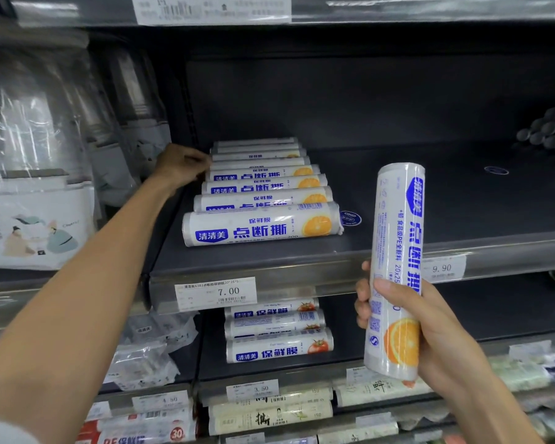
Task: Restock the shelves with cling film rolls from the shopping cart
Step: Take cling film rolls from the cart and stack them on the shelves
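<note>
One cling film roll (396,270) stands upright in the right hand (430,328), fingers wrapped round its lower half. It is probably light, stiff and slick-wrapped, so grip mid-length. The left hand (181,165), fingers curled, meets the ends of the shelved rolls (263,200); whether it grips is unclear.

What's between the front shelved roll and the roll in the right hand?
Head view: only a round blue sticker on the dark shelf, beside the front roll.

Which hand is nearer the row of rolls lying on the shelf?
Left. The left hand is at the left end of the row; the right hand holds an upright roll out front, apart.
</note>
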Action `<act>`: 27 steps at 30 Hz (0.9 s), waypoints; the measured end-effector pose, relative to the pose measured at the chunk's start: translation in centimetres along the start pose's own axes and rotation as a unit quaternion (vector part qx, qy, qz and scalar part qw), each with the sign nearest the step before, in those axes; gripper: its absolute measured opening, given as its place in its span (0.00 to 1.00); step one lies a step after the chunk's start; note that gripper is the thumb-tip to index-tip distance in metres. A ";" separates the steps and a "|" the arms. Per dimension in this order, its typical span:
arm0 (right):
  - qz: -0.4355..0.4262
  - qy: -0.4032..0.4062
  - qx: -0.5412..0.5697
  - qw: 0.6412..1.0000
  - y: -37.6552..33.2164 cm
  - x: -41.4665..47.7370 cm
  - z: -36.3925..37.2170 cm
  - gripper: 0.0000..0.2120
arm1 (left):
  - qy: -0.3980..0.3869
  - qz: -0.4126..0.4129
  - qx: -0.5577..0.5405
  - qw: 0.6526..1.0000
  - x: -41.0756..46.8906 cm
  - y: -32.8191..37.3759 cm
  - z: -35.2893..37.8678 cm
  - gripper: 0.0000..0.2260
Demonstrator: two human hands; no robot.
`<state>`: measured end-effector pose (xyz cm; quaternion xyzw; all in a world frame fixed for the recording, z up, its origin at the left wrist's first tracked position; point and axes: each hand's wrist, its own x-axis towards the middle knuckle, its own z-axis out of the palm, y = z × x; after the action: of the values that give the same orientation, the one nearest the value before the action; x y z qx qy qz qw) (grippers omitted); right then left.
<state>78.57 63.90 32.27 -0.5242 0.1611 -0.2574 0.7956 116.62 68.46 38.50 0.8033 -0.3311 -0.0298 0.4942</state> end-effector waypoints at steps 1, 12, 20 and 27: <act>-0.003 0.002 -0.003 1.000 0.0 0.0 0.0 0.27 | -0.001 -0.003 0.007 1.000 0.2 0.0 -0.1 0.13; -0.018 0.027 -0.004 0.999 -0.1 0.3 -1.0 0.32 | -0.024 -0.050 -0.040 0.998 2.3 -0.7 0.7 0.18; -0.024 0.024 -0.016 0.999 -0.4 0.4 -1.1 0.27 | 0.003 -0.038 -0.035 0.999 2.9 -1.0 1.5 0.18; -0.023 0.042 -0.018 0.999 -0.3 0.2 -1.4 0.35 | -0.025 -0.047 -0.051 0.997 2.9 -1.2 1.0 0.15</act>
<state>77.95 62.58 31.97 -0.5307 0.1869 -0.2948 0.7724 119.13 66.42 37.82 0.7910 -0.3031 -0.0904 0.5237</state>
